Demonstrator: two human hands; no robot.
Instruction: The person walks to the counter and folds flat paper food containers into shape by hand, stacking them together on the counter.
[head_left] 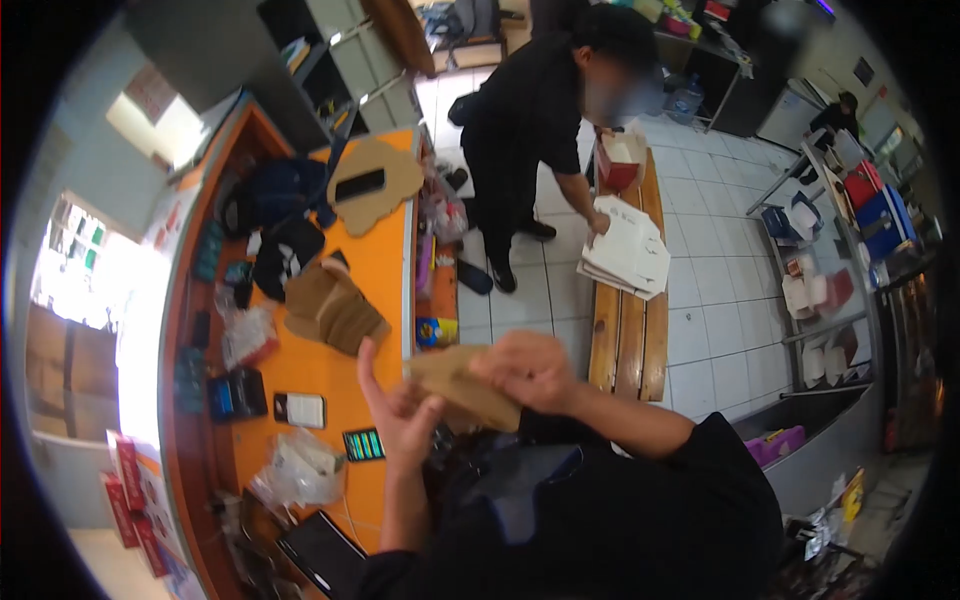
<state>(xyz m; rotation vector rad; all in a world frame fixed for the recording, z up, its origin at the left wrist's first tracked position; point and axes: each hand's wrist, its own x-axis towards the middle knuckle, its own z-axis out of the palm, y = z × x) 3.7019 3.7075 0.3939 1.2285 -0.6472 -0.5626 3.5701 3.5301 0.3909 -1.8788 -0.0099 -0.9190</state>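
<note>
I hold a folded brown cardboard piece in front of my chest, close to the table's edge. My right hand is closed on its upper right part, the fingers blurred a little. At its left end is my left hand, with one finger pointing up and the others curled against the cardboard edge. A pile of similar brown cardboard pieces lies on the orange table, beyond my left hand.
Phones, a plastic bag and a dark laptop-like item lie on the table. Across the aisle, a co-worker bends over flat white cardboard sheets on a wooden bench. Shelving stands at right.
</note>
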